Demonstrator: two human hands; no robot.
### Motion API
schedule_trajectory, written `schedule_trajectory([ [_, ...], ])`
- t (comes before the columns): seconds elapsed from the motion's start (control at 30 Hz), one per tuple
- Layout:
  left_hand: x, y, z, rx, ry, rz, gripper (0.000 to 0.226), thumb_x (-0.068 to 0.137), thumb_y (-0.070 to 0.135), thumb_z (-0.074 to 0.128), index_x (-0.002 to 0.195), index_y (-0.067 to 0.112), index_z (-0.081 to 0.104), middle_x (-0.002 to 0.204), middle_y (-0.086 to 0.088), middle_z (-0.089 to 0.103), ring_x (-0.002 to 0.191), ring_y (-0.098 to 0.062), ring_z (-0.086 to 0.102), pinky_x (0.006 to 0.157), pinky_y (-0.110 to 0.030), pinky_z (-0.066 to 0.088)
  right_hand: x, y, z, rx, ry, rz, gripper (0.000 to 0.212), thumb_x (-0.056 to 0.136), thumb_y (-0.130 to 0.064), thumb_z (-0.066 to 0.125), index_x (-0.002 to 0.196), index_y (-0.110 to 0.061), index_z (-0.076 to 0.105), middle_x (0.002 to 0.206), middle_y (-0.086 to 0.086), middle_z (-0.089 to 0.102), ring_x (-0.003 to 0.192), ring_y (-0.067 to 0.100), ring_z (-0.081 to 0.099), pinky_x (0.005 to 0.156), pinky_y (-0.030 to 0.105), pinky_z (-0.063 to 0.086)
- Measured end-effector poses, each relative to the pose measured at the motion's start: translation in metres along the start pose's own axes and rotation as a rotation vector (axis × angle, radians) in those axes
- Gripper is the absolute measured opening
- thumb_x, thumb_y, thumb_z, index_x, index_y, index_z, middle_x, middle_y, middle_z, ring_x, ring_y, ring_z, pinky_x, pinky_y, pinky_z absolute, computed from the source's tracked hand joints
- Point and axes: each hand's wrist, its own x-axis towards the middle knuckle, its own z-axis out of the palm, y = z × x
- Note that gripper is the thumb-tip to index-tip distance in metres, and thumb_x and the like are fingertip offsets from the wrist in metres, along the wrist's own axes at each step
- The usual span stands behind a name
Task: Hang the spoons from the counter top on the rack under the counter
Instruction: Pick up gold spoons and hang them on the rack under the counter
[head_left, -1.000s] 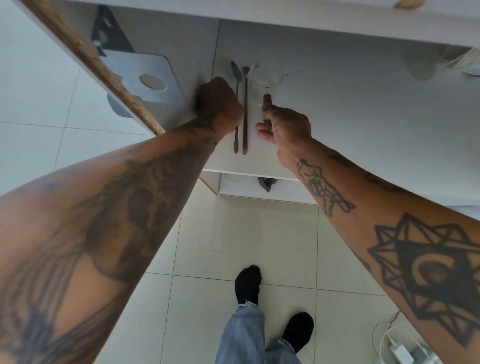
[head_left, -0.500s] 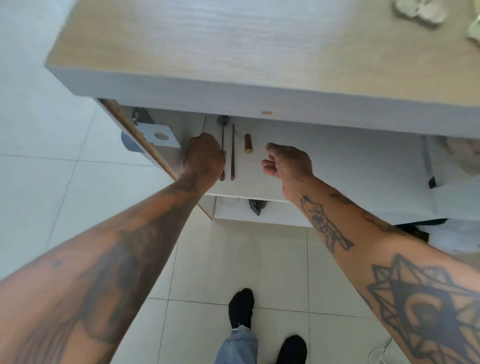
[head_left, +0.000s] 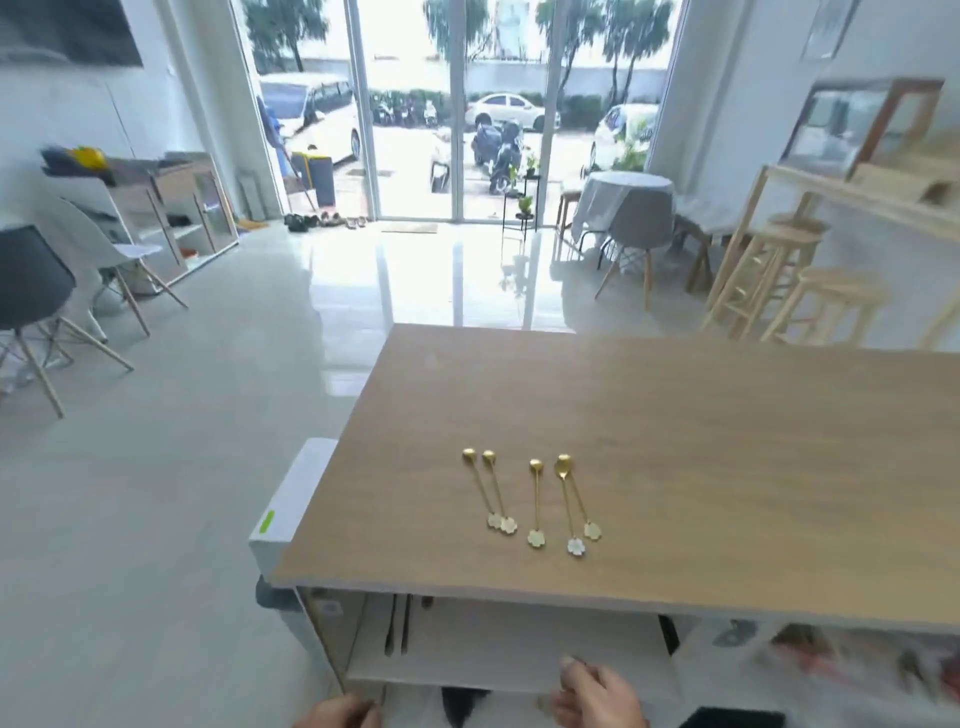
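Note:
Several gold spoons with pale flower-shaped handle ends lie side by side on the wooden counter top, near its front left part. Under the counter's front edge two dark long utensils hang straight down beside a small wooden peg. My right hand is low at the frame's bottom, in front of the white shelf, with its fingers loosely apart and nothing in it. Only the top of my left hand shows at the bottom edge, and its grip is hidden.
A white box with a green tag stands against the counter's left end. Chairs stand on the tiled floor at the left, wooden stools at the right. A dark object lies below the shelf.
The view has swung up from under the counter to the counter top. Both hands have pulled back from the hanging utensils and dropped to the bottom of the frame.

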Motion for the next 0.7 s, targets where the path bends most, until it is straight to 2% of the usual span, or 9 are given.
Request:
schedule_trajectory([
  [0.07,-0.012,0.023,-0.014,0.005,0.024,0.049,0.024,0.076,0.027,0.082,0.056,0.038,0.075,0.066,0.015,0.074,0.079,-0.002,0.071,0.075,-0.014,0.053,-0.014,-0.019,-0.028,0.022,0.002,-0.043,0.017,0.09,-0.017,0.069,0.087,0.0,0.065,0.076,0.023,0.07,0.075,0.035,0.068,0.084,0.045,0.057],
  [0.13,-0.011,0.052,-0.033,0.028,0.047,0.082,0.03,0.079,0.027,0.079,0.056,0.043,0.069,0.07,0.013,0.074,0.077,-0.002,0.07,0.069,-0.005,0.046,-0.02,-0.04,-0.051,0.042,0.019,-0.103,0.018,0.092,-0.014,0.067,0.085,0.002,0.063,0.067,0.018,0.066,0.069,0.031,0.063,0.077,0.043,0.053],
  [0.23,0.005,0.097,-0.056,0.012,0.089,0.166,0.014,0.085,0.029,0.074,0.073,0.036,0.075,0.078,0.011,0.077,0.076,-0.001,0.07,0.07,-0.012,0.049,-0.019,-0.078,-0.069,0.058,0.067,-0.212,0.015,0.093,-0.012,0.065,0.084,-0.001,0.063,0.065,0.016,0.064,0.065,0.028,0.061,0.071,0.041,0.052],
  [0.33,0.03,0.137,-0.066,0.002,0.106,0.251,0.012,0.088,0.03,0.071,0.081,0.028,0.081,0.065,0.021,0.071,0.061,0.015,0.063,0.055,-0.001,0.043,-0.015,-0.113,-0.071,0.072,0.098,-0.311,0.018,0.09,-0.021,0.069,0.087,-0.003,0.069,0.067,0.011,0.069,0.068,0.028,0.067,0.076,0.044,0.059],
  [0.4,0.047,0.158,-0.067,-0.002,0.096,0.285,0.016,0.088,0.03,0.069,0.089,0.021,0.083,0.073,0.018,0.074,0.063,0.013,0.063,0.056,0.0,0.041,-0.011,-0.134,-0.065,0.056,0.086,-0.368,0.018,0.089,-0.023,0.07,0.086,-0.005,0.07,0.068,0.009,0.07,0.07,0.028,0.07,0.079,0.046,0.061],
  [0.5,0.073,0.181,-0.067,0.01,0.06,0.288,0.02,0.089,0.031,0.067,0.093,0.019,0.082,0.087,0.009,0.079,0.075,0.0,0.069,0.071,-0.019,0.053,-0.005,-0.162,-0.045,0.052,0.067,-0.408,0.015,0.09,-0.018,0.069,0.084,-0.004,0.068,0.067,0.01,0.067,0.066,0.026,0.066,0.075,0.044,0.059],
  [0.63,0.104,0.199,-0.059,0.049,0.001,0.223,0.023,0.089,0.032,0.065,0.096,0.016,0.081,0.097,0.001,0.08,0.085,-0.01,0.07,0.075,-0.024,0.052,0.002,-0.187,-0.011,-0.016,0.04,-0.401,0.013,0.089,-0.017,0.069,0.082,-0.005,0.068,0.064,0.009,0.066,0.061,0.023,0.063,0.067,0.039,0.055],
  [0.7,0.119,0.207,-0.053,0.075,-0.033,0.16,0.021,0.088,0.034,0.065,0.09,0.018,0.079,0.096,-0.002,0.078,0.085,-0.014,0.069,0.073,-0.027,0.051,0.006,-0.193,0.005,-0.102,0.042,-0.388,0.013,0.088,-0.018,0.069,0.082,-0.006,0.069,0.063,0.007,0.068,0.06,0.021,0.064,0.065,0.037,0.056],
])
